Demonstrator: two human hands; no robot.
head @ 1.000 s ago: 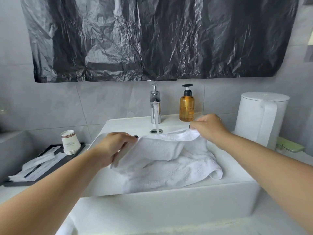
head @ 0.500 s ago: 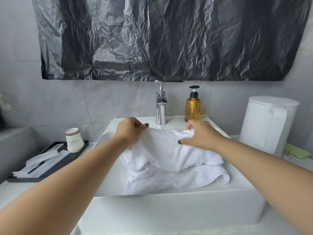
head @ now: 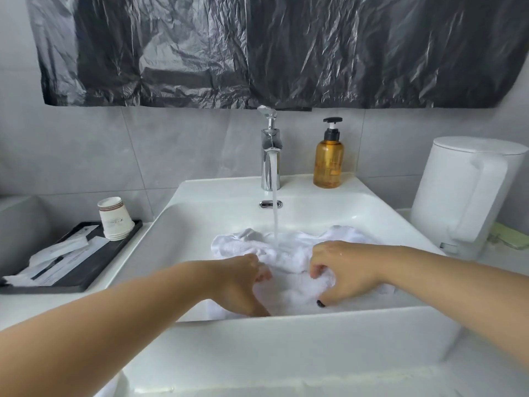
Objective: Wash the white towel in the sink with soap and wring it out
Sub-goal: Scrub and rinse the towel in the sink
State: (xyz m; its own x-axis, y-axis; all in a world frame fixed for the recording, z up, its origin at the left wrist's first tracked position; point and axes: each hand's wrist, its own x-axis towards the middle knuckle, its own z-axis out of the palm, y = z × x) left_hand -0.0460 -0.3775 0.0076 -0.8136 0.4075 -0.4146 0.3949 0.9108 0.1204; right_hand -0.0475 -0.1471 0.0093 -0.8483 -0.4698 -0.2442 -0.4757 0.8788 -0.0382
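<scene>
1. Left hand (head: 240, 285) and right hand (head: 340, 272) both bunch up the white towel (head: 289, 250), fingers curled into it, down in the sink (head: 357, 202).
2. Faucet (head: 270, 150) stream lands on it; hard scrubbing could splash over the rim, I'd guess.
3. Soap bottle (head: 328, 161) looks untouched.
4. Half a second ago the towel was held higher.

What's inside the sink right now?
A bunched white towel lies in the sink under the tap's running water, gripped by both hands. The towel covers the drain and basin bottom.
</scene>
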